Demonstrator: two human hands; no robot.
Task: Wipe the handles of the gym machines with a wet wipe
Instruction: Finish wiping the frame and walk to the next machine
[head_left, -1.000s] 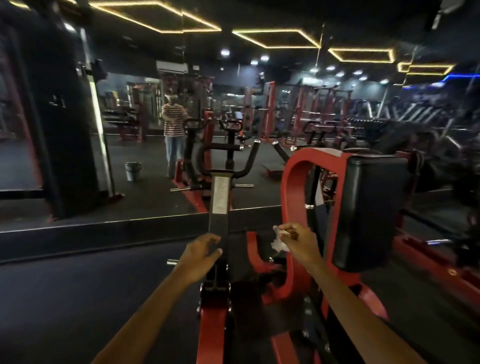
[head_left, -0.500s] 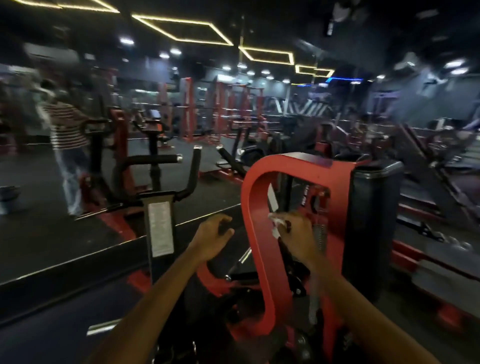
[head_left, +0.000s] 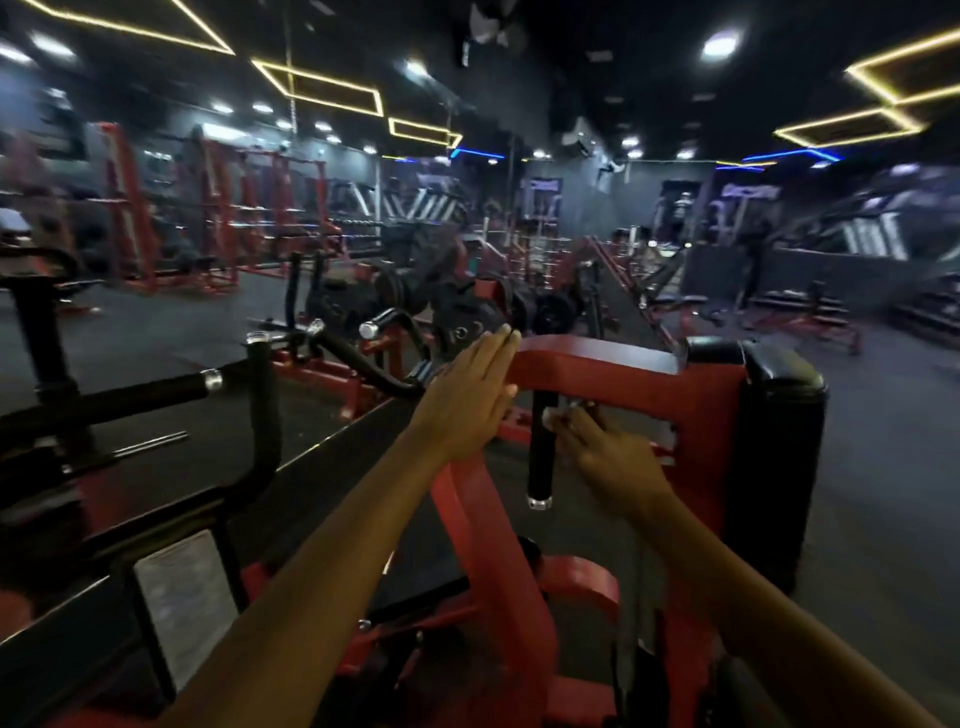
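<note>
Dim gym floor, black rubber underfoot and yellow strip lights overhead, stretches away behind the red frame (head_left: 597, 358) of the machine the person stands at, which serves as the landmark for everything else. Under the frame's top bar hangs 1 black handle (head_left: 540, 457), its long axis close to vertical, its chrome cap at the lower end. The right hand (head_left: 608, 457) sits just right of that handle, fingers curled and pinching what looks like 1 pale wet wipe (head_left: 569, 415) up near the handle's top; whether the wipe already touches the grip cannot be told through the blur. The left hand (head_left: 470, 400) lies flat against the frame's left upper corner, fingers straight and together, holding nothing, seemingly bracing. So the right hand is plainly the nearer of the 2 to the handle, and the coming stroke likely runs down along the handle's length toward the cap. Right of the frame stands 1 black upholstered pad (head_left: 779, 457). Left of the frame, 3 more black chrome-tipped grips (head_left: 260, 415) show on the neighbouring machine and its mirror image, apparently waiting their turn. Further racks behind the frame are too smeared to count
</note>
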